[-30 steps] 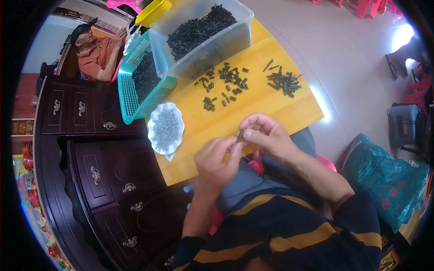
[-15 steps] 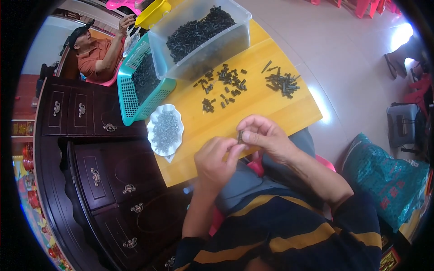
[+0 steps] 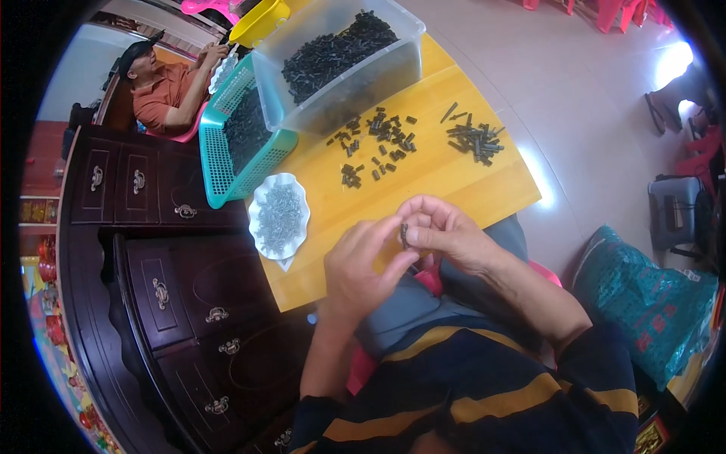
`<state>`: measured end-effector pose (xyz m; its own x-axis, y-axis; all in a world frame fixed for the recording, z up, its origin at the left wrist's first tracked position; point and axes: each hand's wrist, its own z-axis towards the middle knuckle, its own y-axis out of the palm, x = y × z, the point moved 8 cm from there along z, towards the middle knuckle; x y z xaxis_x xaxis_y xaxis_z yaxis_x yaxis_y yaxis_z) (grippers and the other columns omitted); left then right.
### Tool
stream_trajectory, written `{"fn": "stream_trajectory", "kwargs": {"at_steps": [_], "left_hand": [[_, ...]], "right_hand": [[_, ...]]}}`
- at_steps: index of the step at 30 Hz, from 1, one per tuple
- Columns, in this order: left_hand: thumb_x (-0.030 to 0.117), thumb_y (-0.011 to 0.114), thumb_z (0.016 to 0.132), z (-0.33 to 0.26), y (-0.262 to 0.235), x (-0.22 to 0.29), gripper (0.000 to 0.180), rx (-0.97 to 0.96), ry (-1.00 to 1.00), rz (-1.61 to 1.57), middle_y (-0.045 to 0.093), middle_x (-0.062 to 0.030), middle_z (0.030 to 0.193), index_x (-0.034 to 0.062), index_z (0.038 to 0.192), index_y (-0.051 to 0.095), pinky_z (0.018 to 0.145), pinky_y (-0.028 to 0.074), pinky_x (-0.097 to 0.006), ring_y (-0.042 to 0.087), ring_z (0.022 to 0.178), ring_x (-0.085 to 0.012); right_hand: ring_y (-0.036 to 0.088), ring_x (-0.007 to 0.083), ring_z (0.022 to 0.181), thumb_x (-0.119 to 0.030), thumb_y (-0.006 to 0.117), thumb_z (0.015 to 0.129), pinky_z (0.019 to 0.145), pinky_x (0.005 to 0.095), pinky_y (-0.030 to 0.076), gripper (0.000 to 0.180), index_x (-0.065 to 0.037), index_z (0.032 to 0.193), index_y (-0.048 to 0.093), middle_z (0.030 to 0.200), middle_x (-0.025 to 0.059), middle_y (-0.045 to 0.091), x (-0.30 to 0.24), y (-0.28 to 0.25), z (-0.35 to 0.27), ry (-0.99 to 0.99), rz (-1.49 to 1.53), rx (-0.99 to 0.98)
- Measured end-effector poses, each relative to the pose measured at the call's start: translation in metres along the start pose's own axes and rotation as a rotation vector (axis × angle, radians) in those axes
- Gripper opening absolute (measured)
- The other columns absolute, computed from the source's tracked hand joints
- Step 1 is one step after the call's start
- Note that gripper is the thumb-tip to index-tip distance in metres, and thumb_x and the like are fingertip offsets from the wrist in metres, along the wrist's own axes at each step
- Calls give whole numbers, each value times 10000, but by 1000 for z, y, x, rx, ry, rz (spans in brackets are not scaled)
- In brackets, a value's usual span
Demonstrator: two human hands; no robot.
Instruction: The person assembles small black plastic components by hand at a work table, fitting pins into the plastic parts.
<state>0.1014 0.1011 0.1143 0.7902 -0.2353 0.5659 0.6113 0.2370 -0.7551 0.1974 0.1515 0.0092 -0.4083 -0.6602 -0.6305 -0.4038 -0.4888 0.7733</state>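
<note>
Currently the right grip (image 3: 450, 238) pinches a small dark piece (image 3: 404, 236). Just left of it, the left grip (image 3: 358, 265) has thumb and forefinger parted; beyond both, loose pieces (image 3: 395, 136) dot the desk (image 3: 454, 178).

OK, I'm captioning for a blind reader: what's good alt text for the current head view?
A person's right hand holds a small dark piece near the edge of a yellow table, the left hand open beside it. Beyond are loose dark pieces, a white dish of clear bits, a green basket and a clear tub.
</note>
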Motion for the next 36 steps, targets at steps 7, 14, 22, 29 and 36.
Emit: {"fn": "stream_trajectory", "kwargs": {"at_steps": [7,14,22,29,36], "left_hand": [[128,855,737,9,5,2,466,-159,51,-7,689,-99,992,80,1172,696,720,545,-389,684,872,-307],[132,850,747,9,2,3,357,-83,9,-11,674,-92,930,66,1066,704,701,538,-382,672,825,-293],[15,864,700,11,0,8,372,-29,55,33,688,-102,889,28,1045,728,693,546,-329,691,806,-248],[10,863,724,12,0,4,351,-15,31,-67,682,-87,867,23,1048,727,657,535,-295,675,732,-195],[94,716,874,-10,5,-40,200,-200,-256,-27,696,-154,888,30,1063,701,721,557,-415,692,799,-346]], "right_hand": [[643,83,759,-207,726,972,579,207,491,326,-80,1221,558,923,-6,656,3,0,1,49,-14,-38],[649,87,781,-253,647,1022,580,224,522,263,-78,1201,565,929,0,662,4,-5,1,68,-25,0],[693,112,827,-178,540,1069,614,254,571,144,-76,1164,574,953,35,691,15,-24,3,92,-22,163],[649,106,871,-118,540,1050,824,248,545,155,-51,1184,580,1007,53,689,11,-24,4,122,-7,129],[658,103,835,-101,564,1031,780,247,553,147,-56,1170,586,986,50,695,-8,-45,-1,-26,18,324]]}}
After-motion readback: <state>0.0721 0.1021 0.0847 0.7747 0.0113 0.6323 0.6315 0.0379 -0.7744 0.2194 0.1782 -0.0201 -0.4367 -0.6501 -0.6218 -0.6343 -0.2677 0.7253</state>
